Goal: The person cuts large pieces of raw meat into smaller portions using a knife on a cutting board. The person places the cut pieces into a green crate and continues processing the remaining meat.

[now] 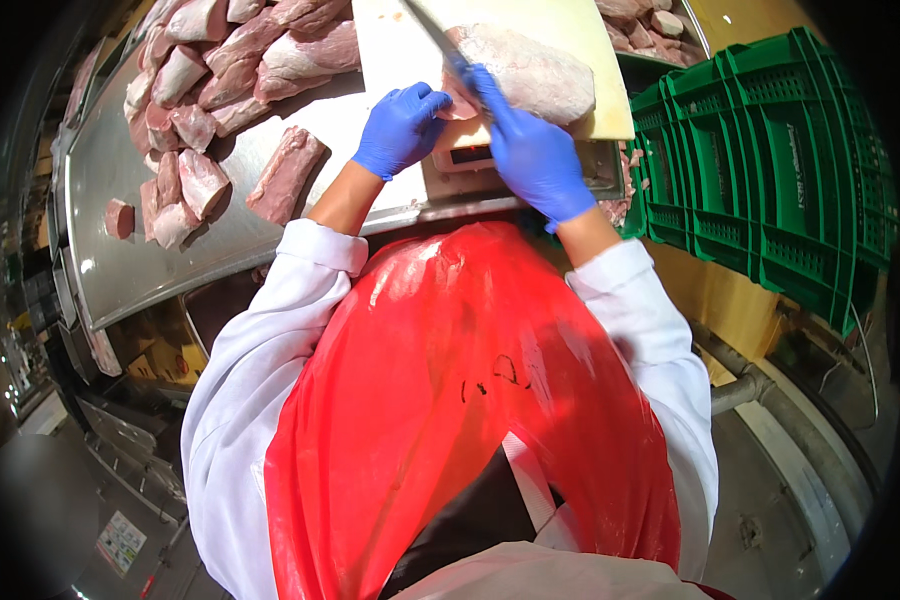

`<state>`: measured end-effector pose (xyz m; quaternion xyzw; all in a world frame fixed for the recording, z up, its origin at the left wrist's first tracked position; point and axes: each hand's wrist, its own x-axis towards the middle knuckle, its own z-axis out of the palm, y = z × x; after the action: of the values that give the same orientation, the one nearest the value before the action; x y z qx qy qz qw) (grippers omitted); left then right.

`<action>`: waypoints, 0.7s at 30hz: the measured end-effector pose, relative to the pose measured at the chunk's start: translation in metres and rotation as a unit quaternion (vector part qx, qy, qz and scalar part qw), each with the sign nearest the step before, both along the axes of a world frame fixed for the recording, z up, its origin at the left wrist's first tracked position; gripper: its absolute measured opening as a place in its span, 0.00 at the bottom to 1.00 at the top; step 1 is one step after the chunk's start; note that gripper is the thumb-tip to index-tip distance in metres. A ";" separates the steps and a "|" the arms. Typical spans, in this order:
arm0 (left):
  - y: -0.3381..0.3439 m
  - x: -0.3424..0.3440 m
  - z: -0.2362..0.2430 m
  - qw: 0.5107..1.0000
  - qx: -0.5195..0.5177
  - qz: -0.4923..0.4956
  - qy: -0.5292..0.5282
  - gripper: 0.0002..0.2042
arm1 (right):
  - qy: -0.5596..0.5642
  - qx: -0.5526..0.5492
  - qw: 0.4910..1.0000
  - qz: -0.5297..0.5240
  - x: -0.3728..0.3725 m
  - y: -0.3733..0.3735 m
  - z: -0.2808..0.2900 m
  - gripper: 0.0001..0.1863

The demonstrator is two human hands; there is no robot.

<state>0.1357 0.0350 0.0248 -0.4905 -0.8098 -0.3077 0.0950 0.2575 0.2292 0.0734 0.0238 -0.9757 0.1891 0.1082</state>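
A large pale slab of raw meat lies on the white cutting board. My right hand, in a blue glove, is closed round the handle of a long knife. The blade points to the far left and lies along the slab's left end. My left hand, also gloved in blue, has its fingers closed on a small pink flap of meat at that end, just beside the knife. Whether the flap is cut free cannot be seen.
Several raw meat chunks are piled on the metal table to the left, with one chunk nearer my left forearm. A dark display shows under the board's near edge. Green crates stand to the right, near meat scraps.
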 end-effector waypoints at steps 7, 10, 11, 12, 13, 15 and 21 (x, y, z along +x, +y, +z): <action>0.002 0.002 -0.007 0.999 -0.021 0.031 0.006 0.09 | -0.178 0.122 0.976 0.035 0.031 0.007 0.019 0.43; -0.010 -0.018 -0.015 0.995 0.045 0.085 -0.021 0.07 | -0.231 0.129 0.963 0.053 0.069 0.025 0.042 0.43; -0.018 -0.030 -0.019 0.991 0.071 0.107 -0.033 0.07 | -0.250 0.134 0.958 0.044 0.083 0.028 0.045 0.43; -0.028 -0.039 -0.021 0.980 0.097 0.161 -0.070 0.06 | -0.271 0.140 0.952 0.033 0.098 0.029 0.047 0.43; -0.041 -0.049 -0.021 0.956 0.140 0.169 -0.196 0.06 | -0.291 0.144 0.945 0.022 0.113 0.034 0.047 0.44; -0.067 -0.068 -0.030 0.939 0.246 0.139 -0.194 0.05 | -0.251 0.086 0.964 0.024 0.147 0.058 0.033 0.43; -0.040 -0.066 0.059 0.735 0.519 0.036 -0.435 0.06 | -0.093 -0.210 0.966 -0.120 0.204 0.072 0.012 0.40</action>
<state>0.0697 -0.0046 0.0836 -0.1485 -0.4946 -0.8562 -0.0170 0.4613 0.3011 0.0856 -0.1345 -0.9155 0.3768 0.0414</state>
